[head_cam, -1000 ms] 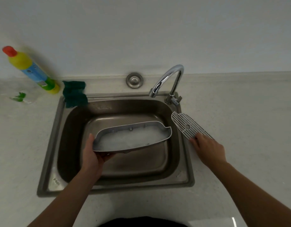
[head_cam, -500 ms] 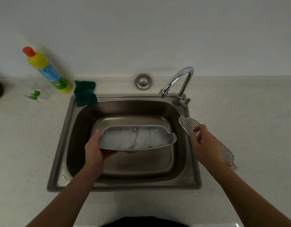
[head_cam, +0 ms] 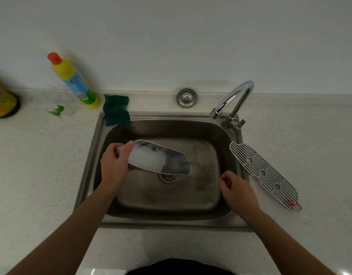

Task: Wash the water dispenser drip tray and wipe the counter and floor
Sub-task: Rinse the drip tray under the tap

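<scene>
The left hand (head_cam: 115, 165) gripped the drip tray (head_cam: 157, 160) by its left end, tipped over the sink (head_cam: 88, 171) — stiff, light, likely soap-slick, best held at the rim — while the right hand (head_cam: 238, 192) hung loosely curled, empty.

Left hand (head_cam: 115, 165) has tipped drip tray (head_cam: 159, 160) right-end-down over sink (head_cam: 87, 171); right hand (head_cam: 236, 192) released grate (head_cam: 264, 175), now over basin.

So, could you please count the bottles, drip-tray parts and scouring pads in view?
Bottles: 2, detergent bottle, yellow bottle at left edge
Drip-tray parts: 2, drip tray, grille
Scouring pads: 1, green scouring pad
Total: 5
</scene>
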The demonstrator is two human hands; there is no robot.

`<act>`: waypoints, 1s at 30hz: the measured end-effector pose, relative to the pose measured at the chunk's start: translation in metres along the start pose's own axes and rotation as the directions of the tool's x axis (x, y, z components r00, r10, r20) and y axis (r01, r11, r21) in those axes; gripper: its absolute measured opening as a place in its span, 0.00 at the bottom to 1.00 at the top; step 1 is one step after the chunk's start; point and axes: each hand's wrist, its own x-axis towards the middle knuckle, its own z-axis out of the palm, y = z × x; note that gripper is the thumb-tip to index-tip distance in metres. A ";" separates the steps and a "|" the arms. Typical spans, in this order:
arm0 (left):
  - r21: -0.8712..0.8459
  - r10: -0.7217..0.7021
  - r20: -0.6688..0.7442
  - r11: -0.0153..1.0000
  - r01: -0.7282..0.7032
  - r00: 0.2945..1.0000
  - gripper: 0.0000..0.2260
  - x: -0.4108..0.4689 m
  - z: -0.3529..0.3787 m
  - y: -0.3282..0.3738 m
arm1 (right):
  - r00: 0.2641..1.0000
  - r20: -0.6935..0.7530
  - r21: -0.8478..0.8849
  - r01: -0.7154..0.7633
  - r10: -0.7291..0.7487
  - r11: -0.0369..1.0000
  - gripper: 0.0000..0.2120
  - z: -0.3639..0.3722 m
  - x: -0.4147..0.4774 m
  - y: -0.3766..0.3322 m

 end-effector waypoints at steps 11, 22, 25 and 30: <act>0.382 0.566 0.274 0.677 -0.629 0.777 0.27 -0.004 -0.025 0.050 | 0.998 0.067 -0.057 0.012 -0.009 0.998 0.04 0.011 -0.010 -0.008; 0.412 0.651 0.421 0.484 -0.772 0.632 0.33 -0.017 -0.017 0.051 | 0.996 0.080 -0.113 0.040 -0.031 0.993 0.04 0.014 -0.014 0.001; 0.401 0.571 0.377 0.610 -0.684 0.729 0.29 -0.018 -0.010 0.039 | 0.995 0.091 -0.118 0.052 -0.041 0.992 0.04 0.010 -0.009 0.001; 0.062 0.250 0.008 0.966 -0.250 0.968 0.24 -0.017 -0.003 0.022 | 0.998 -0.006 -0.109 0.056 -0.057 0.992 0.03 -0.021 0.027 -0.007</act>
